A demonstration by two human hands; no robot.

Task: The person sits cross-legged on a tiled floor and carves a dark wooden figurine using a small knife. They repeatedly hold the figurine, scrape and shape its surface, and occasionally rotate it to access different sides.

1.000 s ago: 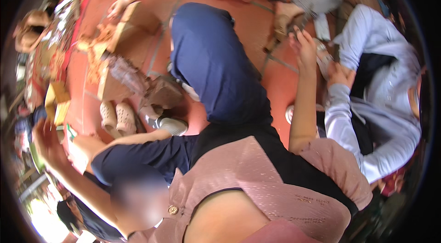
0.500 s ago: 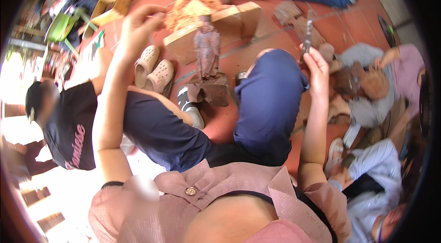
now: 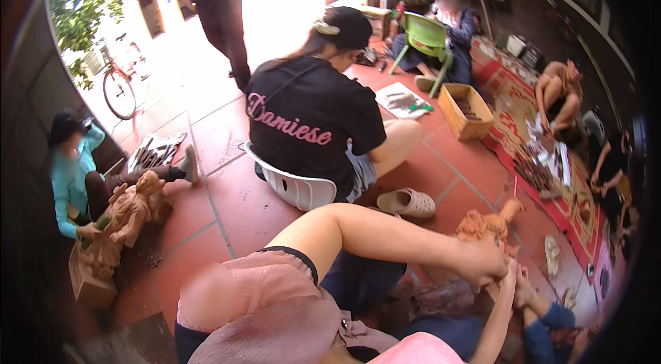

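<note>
My left hand (image 3: 480, 265) reaches across to the right with its fingers curled closed; whatever lies in them is hidden. My right hand (image 3: 508, 283) meets it there, mostly covered, so its fingers and any tool in it do not show. Below my left forearm is a dim, purple-brown carved wooden figure (image 3: 441, 297), partly hidden by the arm. Just beyond my hands an orange-brown heap of wood shavings (image 3: 475, 226) lies on the tiles.
A person in a black shirt (image 3: 310, 116) sits close by on a white plastic seat (image 3: 289, 178). Beige clogs (image 3: 407, 203), a wooden box (image 3: 463, 116), a green chair (image 3: 423, 35) and a red patterned mat (image 3: 513, 89) stand beyond. Another person holds a large wooden carving (image 3: 131, 216) at left.
My view has swung toward the left. My raised, separated hands have come together at the right. The dark carving tool seen in my right hand no longer shows.
</note>
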